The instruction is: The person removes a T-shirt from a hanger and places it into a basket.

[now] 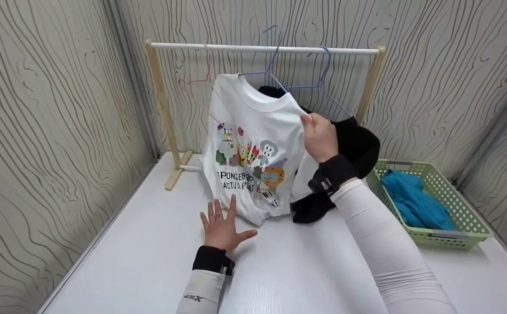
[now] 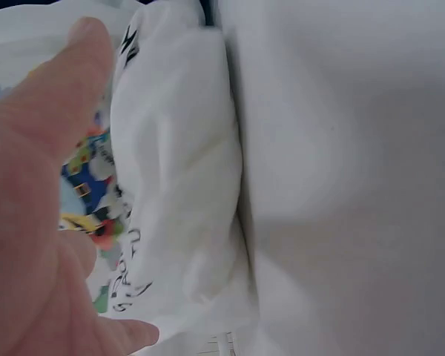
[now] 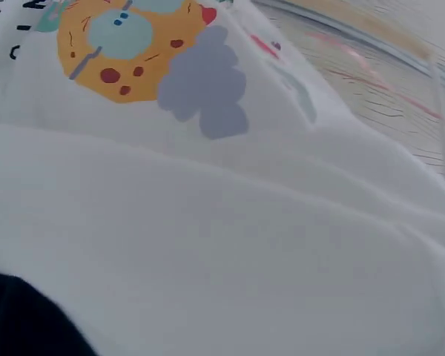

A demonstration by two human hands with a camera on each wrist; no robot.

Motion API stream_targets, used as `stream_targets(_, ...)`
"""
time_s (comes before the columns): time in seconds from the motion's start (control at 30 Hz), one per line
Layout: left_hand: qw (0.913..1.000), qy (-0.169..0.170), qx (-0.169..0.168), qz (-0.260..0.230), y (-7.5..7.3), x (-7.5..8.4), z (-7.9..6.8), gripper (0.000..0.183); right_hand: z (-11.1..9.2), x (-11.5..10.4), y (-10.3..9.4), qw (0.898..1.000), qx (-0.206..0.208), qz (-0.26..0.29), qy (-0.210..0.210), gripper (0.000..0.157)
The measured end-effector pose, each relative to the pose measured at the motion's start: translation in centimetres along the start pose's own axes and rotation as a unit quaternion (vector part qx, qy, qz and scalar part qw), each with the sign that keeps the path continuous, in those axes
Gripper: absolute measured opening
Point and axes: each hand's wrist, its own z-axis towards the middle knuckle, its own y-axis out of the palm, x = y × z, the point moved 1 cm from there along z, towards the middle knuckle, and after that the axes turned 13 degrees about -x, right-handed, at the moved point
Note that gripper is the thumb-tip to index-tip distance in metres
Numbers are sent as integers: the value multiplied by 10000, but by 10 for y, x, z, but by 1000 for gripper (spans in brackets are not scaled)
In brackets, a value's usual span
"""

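Note:
A white T-shirt [image 1: 257, 117] with cartoon prints and black lettering has a blue-purple hanger [image 1: 267, 69] in its neck. That hanger's hook rises above the rod, and I cannot tell whether it rests on it. My right hand [image 1: 321, 137] pinches the shirt at its shoulder, on the right side. Below, my left hand [image 1: 223, 231] has its fingers spread at the bottom hem, over the white table [image 1: 279, 270]. In the left wrist view the shirt's bunched hem [image 2: 178, 163] lies beside the left fingers. White cloth [image 3: 208, 215] fills most of the right wrist view, where the right fingers are hidden.
A clothes rack [image 1: 236, 46] with wooden legs stands against the patterned wall. From its rod hang a pink hanger [image 1: 208, 65] at left and another purple hanger [image 1: 323, 80] bearing a black garment [image 1: 360, 146]. At right, a green basket [image 1: 462, 205] holds blue cloth [image 1: 414, 200].

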Motion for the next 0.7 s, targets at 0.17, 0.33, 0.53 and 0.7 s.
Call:
stream_targets(0.17,10000,-54,-52,-27,-3,0,-1,116,-17,8,-12,9995,190,233,56,39)
stream_targets(0.33,9999,-50,-92,-92,-6,1,-4,116,-47,32,-8,9988,190,424,179,37)
stream_targets(0.53,9999,-68,-135,-40,-7,1,-3,116,-86,58,-6,9965,-27,779,295,33)
stream_targets(0.7,9997,-3,-107,-203,-13,4,-5,114,-114,73,-12,9918,-337,1168,401,30)
